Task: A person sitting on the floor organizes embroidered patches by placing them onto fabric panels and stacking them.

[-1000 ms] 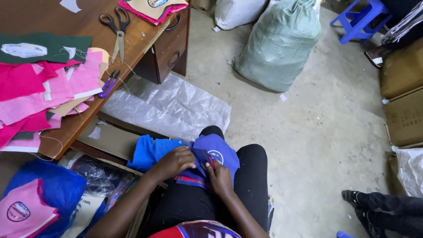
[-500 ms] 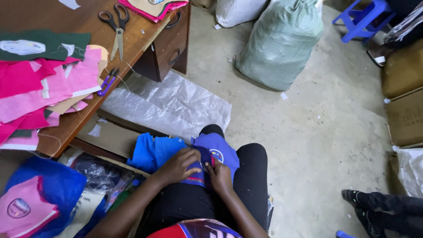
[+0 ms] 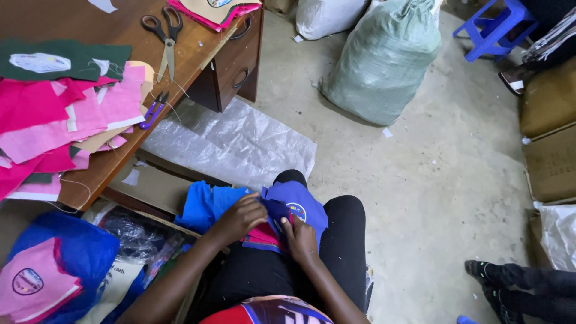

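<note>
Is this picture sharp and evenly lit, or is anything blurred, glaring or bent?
Head view: soft, even light, faint shadows; the clear plastic sheet shows mild sheen; both hands, left hand and right hand, on the blue cloth pieces look sharp; the wooden table edges slant from the wide lens.

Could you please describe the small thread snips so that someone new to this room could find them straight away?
Start at the wooden table on the left, where large black-handled scissors lie. Follow its near edge down to the pink fabric pieces. The thread snips lie at that edge beside the pink pile: much smaller than the scissors, with purple handles.
</note>
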